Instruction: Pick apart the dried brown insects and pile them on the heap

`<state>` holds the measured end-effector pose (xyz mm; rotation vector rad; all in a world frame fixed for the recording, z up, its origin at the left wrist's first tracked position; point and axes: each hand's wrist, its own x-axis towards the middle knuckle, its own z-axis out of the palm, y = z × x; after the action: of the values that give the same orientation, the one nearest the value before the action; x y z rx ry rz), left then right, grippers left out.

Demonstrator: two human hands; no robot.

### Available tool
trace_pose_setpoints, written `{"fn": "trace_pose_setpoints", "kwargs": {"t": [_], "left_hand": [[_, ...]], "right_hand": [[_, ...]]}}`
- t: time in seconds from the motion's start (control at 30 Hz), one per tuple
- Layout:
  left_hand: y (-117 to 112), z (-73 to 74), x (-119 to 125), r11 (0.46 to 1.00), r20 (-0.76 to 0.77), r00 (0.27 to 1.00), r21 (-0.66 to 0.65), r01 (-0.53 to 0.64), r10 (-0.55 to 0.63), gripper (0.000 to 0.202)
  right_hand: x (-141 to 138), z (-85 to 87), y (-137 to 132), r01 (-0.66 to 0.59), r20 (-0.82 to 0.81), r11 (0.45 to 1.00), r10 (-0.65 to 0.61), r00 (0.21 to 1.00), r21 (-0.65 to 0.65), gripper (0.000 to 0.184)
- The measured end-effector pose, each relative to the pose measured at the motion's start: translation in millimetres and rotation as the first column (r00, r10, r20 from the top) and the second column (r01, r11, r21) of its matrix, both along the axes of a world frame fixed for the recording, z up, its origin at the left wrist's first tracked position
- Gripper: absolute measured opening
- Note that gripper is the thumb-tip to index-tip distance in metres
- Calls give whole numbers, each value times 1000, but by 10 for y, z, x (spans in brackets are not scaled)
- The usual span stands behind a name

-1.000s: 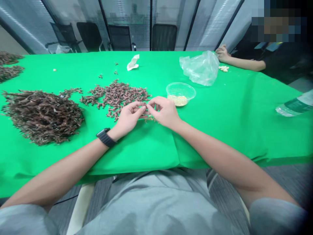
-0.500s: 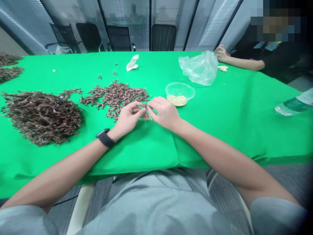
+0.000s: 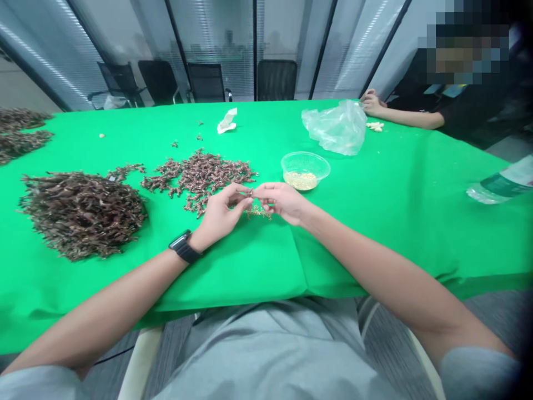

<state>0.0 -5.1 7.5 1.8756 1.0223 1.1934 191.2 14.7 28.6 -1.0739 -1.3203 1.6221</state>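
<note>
My left hand (image 3: 222, 208), with a black smartwatch (image 3: 184, 247) on its wrist, and my right hand (image 3: 283, 203) meet above the green tablecloth (image 3: 250, 261). The fingertips of both pinch a small dried brown sprig (image 3: 250, 194). Loose yellowish bits (image 3: 259, 213) lie just below my fingers. A scattered heap of short brown sprigs (image 3: 200, 178) lies just beyond my left hand. Farther left is a large heap of longer dried brown stems (image 3: 81, 214). A clear plastic bowl (image 3: 305, 169) holding yellowish granules stands just beyond my right hand.
A crumpled clear plastic bag (image 3: 337, 128) and pale pieces (image 3: 375, 126) lie near a co-worker's hand (image 3: 370, 103) at the far edge. A plastic water bottle (image 3: 503, 183) lies at the right, a paper scrap (image 3: 227, 121) lies beyond the heaps, and more stems (image 3: 19, 133) lie far left.
My hands have drawn slightly apart, with the right fingers straighter and the sprig held between the fingertips. The table sits lower in the view because the camera has tilted up.
</note>
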Motion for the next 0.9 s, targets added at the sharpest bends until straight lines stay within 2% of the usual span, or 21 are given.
{"fn": "trace_pose_setpoints", "kwargs": {"t": [0.07, 0.1, 0.17, 0.23, 0.43, 0.5, 0.57, 0.67, 0.9], "left_hand": [[-1, 12, 9, 996, 80, 996, -80, 39, -33, 30], [-2, 20, 14, 991, 119, 992, -119, 61, -47, 31], [-4, 38, 22, 978, 180, 981, -181, 102, -69, 32], [-9, 58, 29, 966, 228, 970, -220, 134, -83, 33], [-25, 104, 38, 946, 303, 947, -262, 191, -107, 33], [-26, 105, 38, 940, 324, 939, -272, 208, -114, 34], [-25, 99, 37, 933, 337, 934, -282, 223, -121, 35], [-22, 86, 35, 931, 336, 934, -285, 226, -123, 36], [-11, 69, 34, 954, 318, 945, -251, 165, -80, 37]], "right_hand": [[22, -14, 11, 0, 77, 985, -14, 997, 173, 27], [28, -23, 15, -4, 116, 959, -30, 993, 283, 27], [34, -40, 18, -21, 182, 875, -77, 980, 483, 25], [40, -53, 17, -42, 240, 789, -135, 961, 613, 21], [97, -54, 10, -123, 336, 531, -327, 883, 838, 12], [117, -47, 7, -167, 343, 451, -342, 875, 877, 10], [124, -39, -4, -214, 357, 393, -340, 870, 894, 11], [99, -31, -38, -230, 371, 382, -351, 860, 895, 15], [14, -17, -103, -113, 336, 516, -363, 869, 849, 11]]}}
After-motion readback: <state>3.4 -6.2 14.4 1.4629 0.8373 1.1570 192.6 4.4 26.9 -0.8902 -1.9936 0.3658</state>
